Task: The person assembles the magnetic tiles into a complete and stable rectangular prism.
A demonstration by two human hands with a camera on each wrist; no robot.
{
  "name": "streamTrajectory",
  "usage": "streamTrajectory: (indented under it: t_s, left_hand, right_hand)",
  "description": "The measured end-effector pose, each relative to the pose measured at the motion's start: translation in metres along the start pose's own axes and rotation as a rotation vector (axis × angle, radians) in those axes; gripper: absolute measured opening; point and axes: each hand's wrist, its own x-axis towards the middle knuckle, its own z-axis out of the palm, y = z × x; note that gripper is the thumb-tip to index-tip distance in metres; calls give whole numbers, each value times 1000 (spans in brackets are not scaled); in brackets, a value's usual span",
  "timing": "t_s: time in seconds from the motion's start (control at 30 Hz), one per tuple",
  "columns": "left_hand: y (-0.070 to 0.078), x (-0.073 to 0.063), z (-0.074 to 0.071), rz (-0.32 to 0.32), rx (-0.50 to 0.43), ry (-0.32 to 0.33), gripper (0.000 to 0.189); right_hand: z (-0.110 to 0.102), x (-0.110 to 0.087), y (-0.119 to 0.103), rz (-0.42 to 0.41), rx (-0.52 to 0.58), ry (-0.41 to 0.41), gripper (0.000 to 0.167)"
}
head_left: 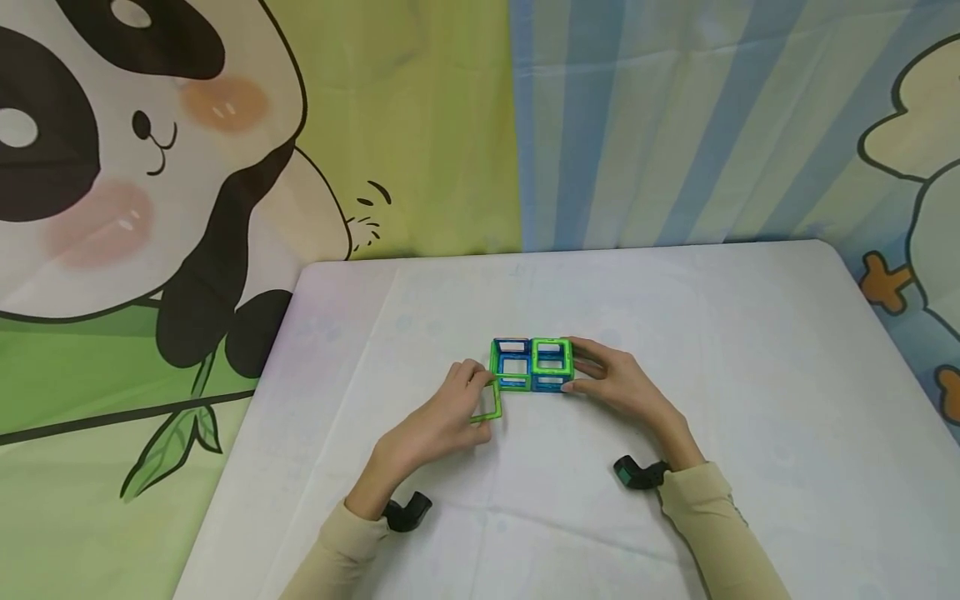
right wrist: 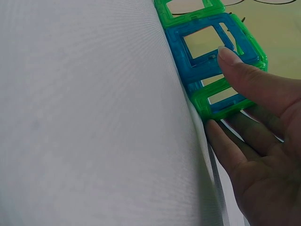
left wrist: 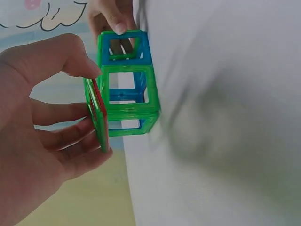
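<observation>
Two joined cubes of magnetic tiles [head_left: 532, 367], in green and blue see-through frames, stand on the white-covered table. My right hand [head_left: 618, 379] holds their right end, thumb on the front side and fingers at the end and behind. At the lower left corner of the cubes, my left hand [head_left: 446, 412] pinches a square magnetic tile [head_left: 498, 400] between thumb and fingers. In the left wrist view this tile [left wrist: 100, 117] is green with a red layer facing the cubes. Its upper edge is close to the left cube; whether they touch I cannot tell.
The white cloth of the table [head_left: 712, 333] spreads around both hands. Behind the far edge hangs a curtain [head_left: 442, 125] with a cartoon panda and stripes. A black wrist-worn device [head_left: 407, 512] sits at the left wrist, another black device [head_left: 641, 473] at the right.
</observation>
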Motion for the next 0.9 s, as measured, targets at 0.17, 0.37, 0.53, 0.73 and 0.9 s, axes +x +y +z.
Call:
streamTrajectory:
  t_s: [0.17,0.37,0.53,0.73,0.9]
  left_hand:
    - [0,8,-5,11,-28,21,58]
    - [0,20,-9,53,-57,33,60]
    - [-2,32,-11,82,-79,30,61]
    - [-5,48,-11,108,-116,34,61]
    - [-6,59,-11,116,-118,25,61]
  right_hand:
    - [0,0,1,-4,-11,3,77]
    - [0,0,0,-17,-31,7,77]
    - [0,-1,-1,-3,-19,4,76]
    - [0,-1,-2,-8,-13,-2,76]
    - [0,-1,-1,-13,-23,-1,77]
